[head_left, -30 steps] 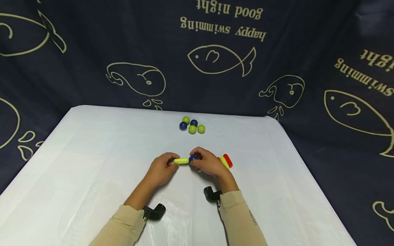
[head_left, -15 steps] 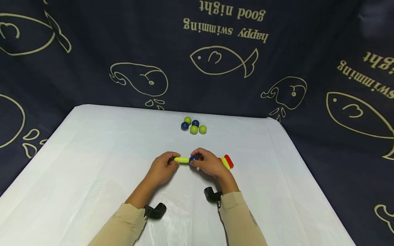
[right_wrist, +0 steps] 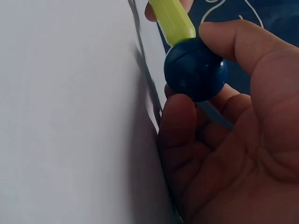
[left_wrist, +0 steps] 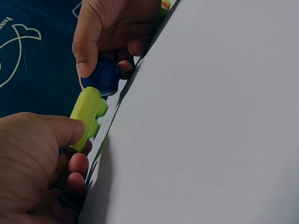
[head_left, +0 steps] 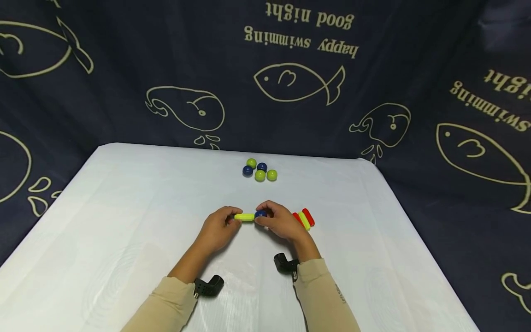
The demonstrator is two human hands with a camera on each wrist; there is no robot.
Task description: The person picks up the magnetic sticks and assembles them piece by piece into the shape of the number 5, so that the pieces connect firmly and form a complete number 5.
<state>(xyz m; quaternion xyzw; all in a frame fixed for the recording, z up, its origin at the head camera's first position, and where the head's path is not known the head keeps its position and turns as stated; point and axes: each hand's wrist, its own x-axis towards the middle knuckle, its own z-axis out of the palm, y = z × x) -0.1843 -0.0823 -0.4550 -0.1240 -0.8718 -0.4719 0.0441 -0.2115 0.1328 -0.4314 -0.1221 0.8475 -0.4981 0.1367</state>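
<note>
Yellow and ridged, the short rod (head_left: 244, 217) lies at the middle of the head view, where we see the left hand (head_left: 217, 229) pinching its left end between thumb and fingers. The right hand (head_left: 284, 222) grips a glossy dark-blue ball (head_left: 260, 214) against the rod's other end. Just beside the right hand, two red rods (head_left: 308, 217) flank another yellow rod (head_left: 304, 221) on the white table cover (head_left: 356, 267). Farther back we count three green balls (head_left: 260, 175) and two more blue balls (head_left: 247, 171), clustered together.

In the left wrist view, we find the rod tilted, its upper end meeting the ball; two green balls show behind it.

In the right wrist view, we see thumb and fingers curled about the ball, which touches the rod's tip.
</note>
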